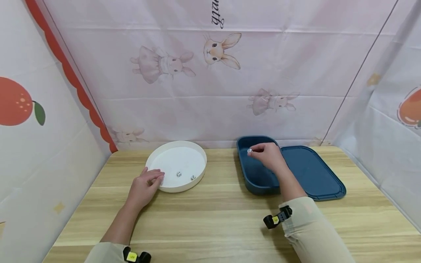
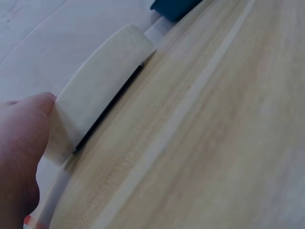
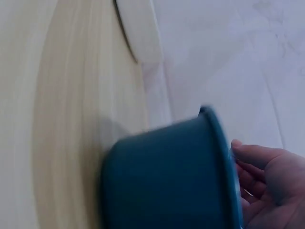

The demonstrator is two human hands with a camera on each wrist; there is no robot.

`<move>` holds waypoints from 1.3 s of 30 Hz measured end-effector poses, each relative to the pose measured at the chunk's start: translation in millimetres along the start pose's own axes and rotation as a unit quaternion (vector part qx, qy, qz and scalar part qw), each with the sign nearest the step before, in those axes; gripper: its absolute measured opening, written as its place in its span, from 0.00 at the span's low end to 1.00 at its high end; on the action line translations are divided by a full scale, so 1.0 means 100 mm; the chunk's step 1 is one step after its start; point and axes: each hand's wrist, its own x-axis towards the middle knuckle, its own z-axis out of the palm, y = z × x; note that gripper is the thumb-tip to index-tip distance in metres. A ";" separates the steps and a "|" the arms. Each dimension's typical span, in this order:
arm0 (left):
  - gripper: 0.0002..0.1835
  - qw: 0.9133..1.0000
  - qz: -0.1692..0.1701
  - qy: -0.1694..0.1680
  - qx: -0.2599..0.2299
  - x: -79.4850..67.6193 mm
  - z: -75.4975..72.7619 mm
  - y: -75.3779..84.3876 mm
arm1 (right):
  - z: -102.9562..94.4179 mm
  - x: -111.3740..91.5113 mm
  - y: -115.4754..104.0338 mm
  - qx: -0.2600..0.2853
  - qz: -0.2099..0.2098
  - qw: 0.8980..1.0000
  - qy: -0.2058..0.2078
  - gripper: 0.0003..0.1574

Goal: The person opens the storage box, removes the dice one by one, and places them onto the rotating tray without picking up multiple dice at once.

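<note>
In the head view my right hand [image 1: 268, 156] pinches a small white die [image 1: 249, 150] between thumb and fingertips. It is over the dark blue box [image 1: 241, 160], just above the rim level as the right wrist view suggests, where the box wall [image 3: 171, 176] hides part of the fingers. My left hand [image 1: 144, 186] holds the near left rim of a round white tray [image 1: 175, 188]. Its thumb [image 2: 45, 102] shows against the tray's outer wall in the left wrist view. Inside the tray lie two dice, one die [image 1: 179, 174] near the middle and another die [image 1: 193, 178] by the right wall.
A flat blue lid [image 1: 310, 171] lies to the right of the box, partly behind my right forearm. The wooden table [image 1: 210, 223] runs back to a printed cloth wall [image 1: 210, 117], with more cloth at both sides. A strapped camera [image 1: 277, 217] sits on my right wrist.
</note>
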 end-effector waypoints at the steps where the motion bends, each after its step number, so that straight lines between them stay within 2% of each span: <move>1: 0.06 1.000 -0.001 -0.001 -0.001 0.00 0.00 0.00 | 0.02 0.01 -0.05 0.007 -0.004 1.000 0.006 0.22; 6: 0.06 1.000 -0.003 0.001 0.003 -0.01 -0.02 -0.01 | 0.14 0.05 -0.27 0.054 -0.019 0.998 0.019 0.20; 13: 0.06 1.000 0.003 0.007 0.009 -0.02 -0.05 -0.05 | 0.36 0.07 -0.58 0.135 -0.019 0.990 0.027 0.19; 20: 0.06 1.000 0.004 0.004 0.000 0.00 -0.03 -0.07 | 0.66 0.11 -0.82 0.162 -0.023 0.986 0.016 0.18; 26: 0.06 1.000 0.013 0.006 -0.013 0.02 0.02 -0.07 | 0.95 0.17 -0.93 0.175 -0.032 0.984 -0.005 0.16; 31: 0.06 1.000 0.005 -0.003 -0.013 0.02 0.06 -0.07 | 1.23 0.19 -0.97 0.163 -0.023 0.986 -0.032 0.15; 35: 0.06 1.000 0.003 -0.001 -0.010 0.01 0.06 -0.07 | 1.44 0.18 -1.03 0.130 -0.025 0.989 -0.064 0.15; 39: 0.06 1.000 0.008 0.004 -0.003 0.02 0.04 -0.07 | 1.59 0.19 -1.10 0.064 -0.068 0.993 -0.079 0.15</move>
